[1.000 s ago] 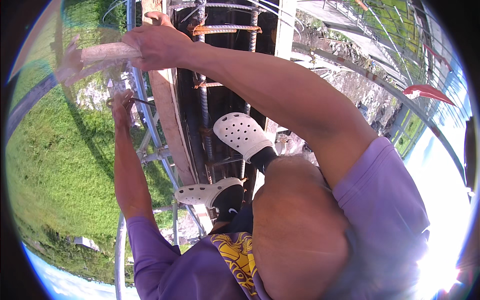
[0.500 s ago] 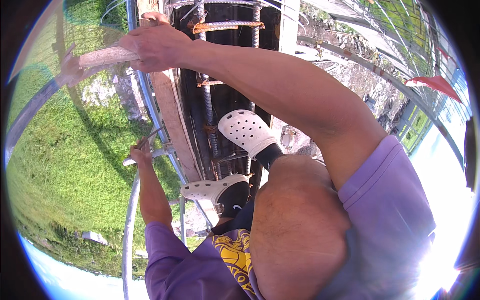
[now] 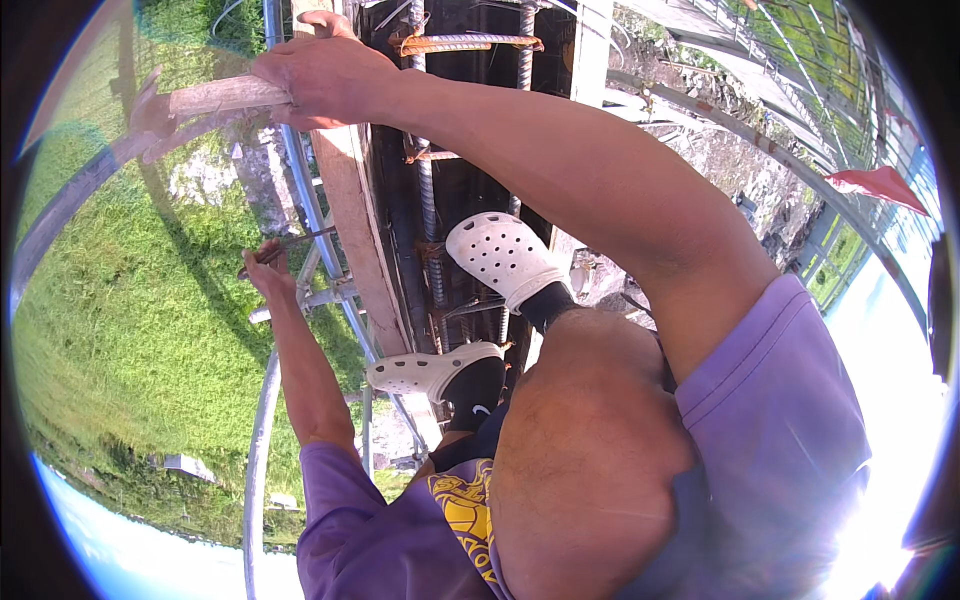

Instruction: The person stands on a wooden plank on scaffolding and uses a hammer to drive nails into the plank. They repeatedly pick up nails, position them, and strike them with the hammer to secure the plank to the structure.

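My right hand (image 3: 335, 80) is closed round the end of a hammer's wooden handle (image 3: 225, 95). The hammer's head (image 3: 152, 112), blurred, points left over the grass. Below it, my left hand (image 3: 268, 270) grips a thin dark metal rod (image 3: 305, 238); its exact kind is unclear. The rod's far tip reaches the outer side of a long wooden board (image 3: 352, 215), and whether it goes into the wood I cannot tell. Beside this board run ribbed steel bars (image 3: 428, 200) with rusty cross ties (image 3: 470, 43), inside a dark, narrow form.
My feet, in white clogs (image 3: 500, 255), rest along the form. Metal scaffold pipes (image 3: 315, 200) run outside the board, with a curved-looking pipe (image 3: 262, 440) nearer me. Grassy ground (image 3: 150, 350) lies far below on the left. A red cloth (image 3: 880, 187) hangs at right.
My left hand has moved farther from me and slightly left, and its rod now lies flatter, its tip farther along the board. My right hand and hammer appear slightly right as the view shifts.
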